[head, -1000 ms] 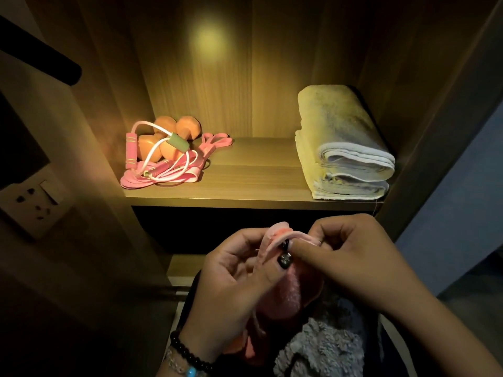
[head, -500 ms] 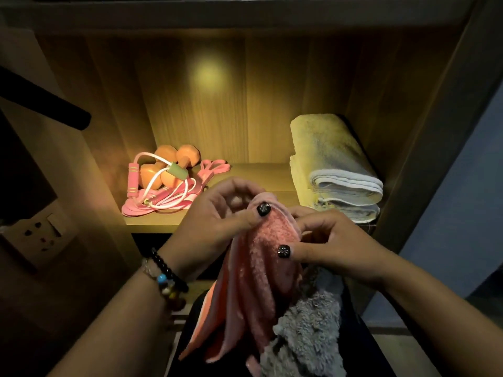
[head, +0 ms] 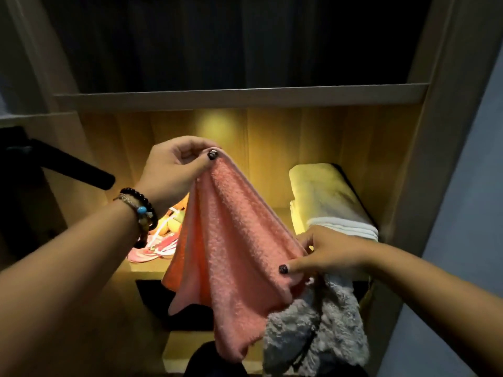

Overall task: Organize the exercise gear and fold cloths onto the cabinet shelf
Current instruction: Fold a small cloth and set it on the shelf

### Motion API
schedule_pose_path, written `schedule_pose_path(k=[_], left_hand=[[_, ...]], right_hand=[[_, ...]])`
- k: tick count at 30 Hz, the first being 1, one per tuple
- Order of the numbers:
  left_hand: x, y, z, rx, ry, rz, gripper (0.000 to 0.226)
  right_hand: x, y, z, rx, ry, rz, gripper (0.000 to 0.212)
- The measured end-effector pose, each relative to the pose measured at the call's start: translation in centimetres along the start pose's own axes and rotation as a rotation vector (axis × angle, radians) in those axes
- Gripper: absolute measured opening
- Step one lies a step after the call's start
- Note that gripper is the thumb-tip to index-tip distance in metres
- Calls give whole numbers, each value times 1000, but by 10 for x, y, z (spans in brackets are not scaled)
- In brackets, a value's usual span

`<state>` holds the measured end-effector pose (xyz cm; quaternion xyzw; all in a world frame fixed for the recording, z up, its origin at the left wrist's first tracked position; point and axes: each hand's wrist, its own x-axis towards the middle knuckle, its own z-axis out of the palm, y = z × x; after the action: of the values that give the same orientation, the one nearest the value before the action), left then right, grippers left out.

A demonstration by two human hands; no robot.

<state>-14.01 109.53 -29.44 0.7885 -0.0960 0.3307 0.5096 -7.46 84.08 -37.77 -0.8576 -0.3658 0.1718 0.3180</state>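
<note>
Head view looks into a wooden cabinet (head: 408, 170) whose lit shelf (head: 147, 268) sits under a darker upper compartment. On the right of that shelf lies a stack of folded pale towels (head: 326, 202), reaching toward the back wall. In front of the shelf hangs a pink cloth (head: 231, 246), spread between both hands and drooping in loose folds. The left hand (head: 174, 172) is raised and pinches the cloth's upper corner between thumb and fingers. The right hand (head: 334, 254), lower and just before the towels, grips the cloth's right edge with its thumb; a grey fluffy cloth (head: 321, 333) hangs from beneath the same hand. Pink and white exercise gear (head: 155, 246) rests on the shelf's left side, partly hidden behind the left wrist and its beaded bracelets (head: 140, 210).
</note>
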Motion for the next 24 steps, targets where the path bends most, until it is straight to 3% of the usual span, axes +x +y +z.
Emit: schedule_pose_path(k=[2,9,14,20,24], left_hand=[[4,-15,-11,35,83,-36,13],[-7,-72,-44,34,251,-236,18],[-21,-96,-45,179,196,-345,10],[-36,-108,-35,97,214,-459,13],[-42,-119,-28,22,257,-541,14]], right_hand=[[2,12,-8,-156,25,54,52],[-13,47,-53,-494,180,210,44],[-24,48,-76,-442,283,247,60],[-24,43,-80,-309,504,248,30],[-18,43,-74,-327,658,230,36]])
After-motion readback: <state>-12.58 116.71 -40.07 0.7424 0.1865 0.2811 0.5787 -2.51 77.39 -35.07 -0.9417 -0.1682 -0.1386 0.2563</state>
